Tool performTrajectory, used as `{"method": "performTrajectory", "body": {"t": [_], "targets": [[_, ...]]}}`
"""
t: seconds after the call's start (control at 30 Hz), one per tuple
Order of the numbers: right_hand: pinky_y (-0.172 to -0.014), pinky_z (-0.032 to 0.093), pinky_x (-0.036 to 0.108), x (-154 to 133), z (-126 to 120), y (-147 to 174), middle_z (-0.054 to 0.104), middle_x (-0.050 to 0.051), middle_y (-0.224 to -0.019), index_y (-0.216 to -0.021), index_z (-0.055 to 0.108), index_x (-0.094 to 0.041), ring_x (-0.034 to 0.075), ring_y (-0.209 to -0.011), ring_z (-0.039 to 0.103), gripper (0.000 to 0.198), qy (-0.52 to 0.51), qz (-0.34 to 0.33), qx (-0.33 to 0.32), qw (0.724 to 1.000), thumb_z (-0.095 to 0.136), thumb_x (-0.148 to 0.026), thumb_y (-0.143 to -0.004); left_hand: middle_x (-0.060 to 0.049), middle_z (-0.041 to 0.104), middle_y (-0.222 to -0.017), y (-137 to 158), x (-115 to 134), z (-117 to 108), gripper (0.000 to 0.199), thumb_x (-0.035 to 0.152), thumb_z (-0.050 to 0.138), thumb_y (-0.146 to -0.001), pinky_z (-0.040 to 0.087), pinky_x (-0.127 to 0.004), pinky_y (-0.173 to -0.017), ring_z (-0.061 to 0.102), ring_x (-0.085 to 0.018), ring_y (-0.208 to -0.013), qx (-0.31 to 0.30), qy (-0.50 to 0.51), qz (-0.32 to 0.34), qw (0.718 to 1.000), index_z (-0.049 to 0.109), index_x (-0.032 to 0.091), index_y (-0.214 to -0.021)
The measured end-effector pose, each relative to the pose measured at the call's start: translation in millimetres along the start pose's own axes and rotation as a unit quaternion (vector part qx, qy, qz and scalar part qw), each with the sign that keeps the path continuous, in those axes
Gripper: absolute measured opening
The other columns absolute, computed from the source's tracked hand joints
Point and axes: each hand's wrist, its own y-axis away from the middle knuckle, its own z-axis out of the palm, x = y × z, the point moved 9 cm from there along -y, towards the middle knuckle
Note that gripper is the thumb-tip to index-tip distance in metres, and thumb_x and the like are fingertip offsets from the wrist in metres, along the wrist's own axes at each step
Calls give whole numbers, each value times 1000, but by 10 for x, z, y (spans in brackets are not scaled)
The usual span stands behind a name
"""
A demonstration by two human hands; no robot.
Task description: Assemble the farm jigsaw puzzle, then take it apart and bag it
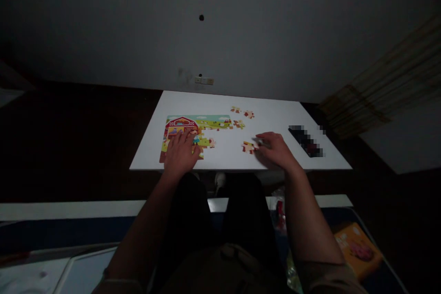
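A partly joined jigsaw puzzle (213, 121) with a red barn lies on the left half of the white table. My left hand (182, 154) rests flat on it with the fingers spread, covering part of the barn. To the right, my right hand (277, 149) has its fingers curled together at the tabletop around what looks like a puzzle piece, mostly hidden. Just left of those fingertips lie loose puzzle pieces (247, 147). A puzzle piece (239, 124) sits at the puzzle's right end, and two more pieces, one of them a pinkish puzzle piece (248, 114), lie farther back.
On the right of the white table (223, 158) lies a dark, blurred-out flat object (305, 141). The wall with a socket strip (204, 81) stands behind. Beside me, an orange box (358, 250) and a clear plastic bag (279, 213) rest on the seat.
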Motion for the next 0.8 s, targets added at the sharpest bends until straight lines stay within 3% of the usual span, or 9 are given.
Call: {"method": "performTrajectory", "body": {"t": [0.1,0.27,0.53,0.8], "targets": [[-99,35,49,-13,16,120,60,8,-121,-116,63,-29,32,-116,50,45,24,-29,-38,999,66,-31,-71,0,34,-151,-13,18,11,51,39,39,-91,21,-49,-114,27,-30,-139,4,-6,8,1000,38,27,-141],[-104,31,49,-242,74,131,57,8,-125,-111,65,-29,32,-119,46,40,41,-36,-38,998,67,-44,-74,-2,35,-150,-23,41,17,50,39,38,-91,22,-47,-114,30,-30,-138,0,-11,12,1000,41,26,-139],[-101,34,50,-338,199,9,62,10,-107,-100,65,-27,32,-111,50,30,17,-23,-61,998,70,-32,-71,-2,34,-150,-5,47,2,50,39,37,-92,22,-48,-113,30,-29,-136,9,-25,16,1000,39,25,-140],[-76,48,33,-698,227,-118,68,5,-94,-102,63,-23,19,-81,61,21,-145,-9,-71,987,57,-25,-82,-4,35,-150,17,32,-26,49,39,38,-92,22,-47,-113,30,-29,-137,14,-15,13,1000,41,24,-139]]}}
